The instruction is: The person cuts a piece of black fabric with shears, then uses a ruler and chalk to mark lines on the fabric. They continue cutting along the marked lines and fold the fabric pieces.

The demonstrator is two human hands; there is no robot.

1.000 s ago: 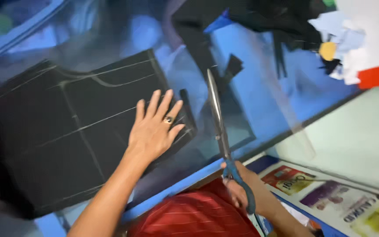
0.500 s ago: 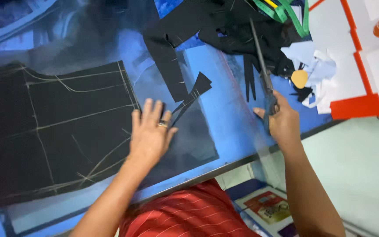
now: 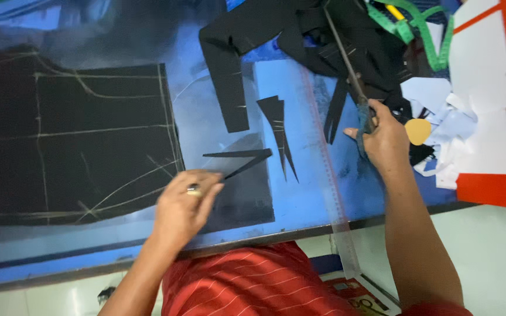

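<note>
Left hand pinching black fabric scrap, scissors in right hand

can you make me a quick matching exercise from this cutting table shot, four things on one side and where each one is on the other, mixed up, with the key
Things:
1. scissors
2. green measuring tape
3. chalk-marked black fabric
4. thin black scrap

Places:
A. spread flat at the left of the table
B. at the fingertips of the left hand
C. gripped in the right hand
D. on the heap at the top right

Pairs: 1-C, 2-D, 3-A, 4-B
</note>
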